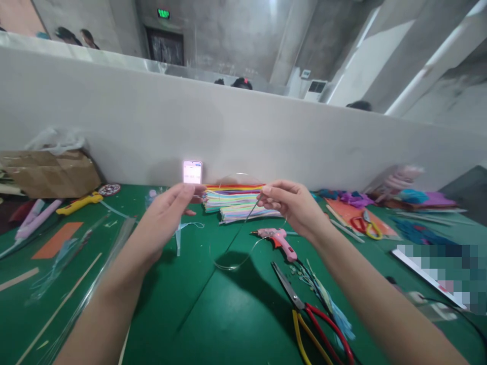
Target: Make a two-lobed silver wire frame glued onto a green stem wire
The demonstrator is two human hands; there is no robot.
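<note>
My right hand [291, 203] is raised over the table, thumb and fingers pinching a thin dark rod [238, 235] that slants down to the left. A loop of thin clear line [232, 267] hangs in the air between my hands and passes close to the right fingers. My left hand [167, 213] is closed in a pinch, with what looks like an end of the clear line at its fingertips. Behind the loop lie bundles of coloured pipe cleaners [243, 205]. Below the right hand rests a pink glue gun [277, 238].
Scissors [300, 301] with red and yellow handles lie front right, near light-blue strips [338, 317]. A lit phone [192, 172] leans against the white partition [243, 132]. A cardboard box [51, 172] and yellow glue gun [81, 202] are left. Smaller scissors [367, 223] lie right.
</note>
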